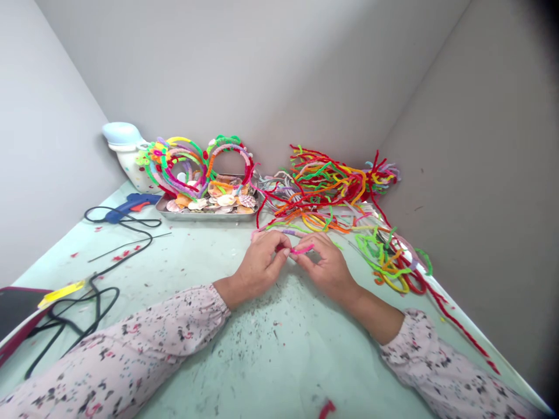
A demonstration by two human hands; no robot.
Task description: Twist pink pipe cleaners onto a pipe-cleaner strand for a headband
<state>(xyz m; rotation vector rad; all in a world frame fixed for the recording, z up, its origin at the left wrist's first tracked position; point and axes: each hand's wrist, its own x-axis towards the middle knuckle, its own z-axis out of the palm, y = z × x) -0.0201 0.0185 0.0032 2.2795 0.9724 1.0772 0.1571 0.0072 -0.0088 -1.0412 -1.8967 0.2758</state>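
Note:
Close together over the middle of the table, my left hand point(265, 259) and my right hand point(325, 265) both pinch a short bright pink pipe cleaner point(302, 250). Its pink end sticks out between the two thumbs. The rest of it is hidden by my left fingers. Just behind my fingertips runs a thin curved band point(289, 232) with a lilac section; whether my fingers touch it I cannot tell.
A metal tray point(209, 216) of seashells stands at the back with pipe-cleaner-wrapped headbands point(183, 166) on it. Bundled pipe cleaners point(332, 180) lie back right, loose coils point(395, 262) nearer. Left are a blue glue gun point(131, 205), black cord point(98, 291) and white container point(131, 157).

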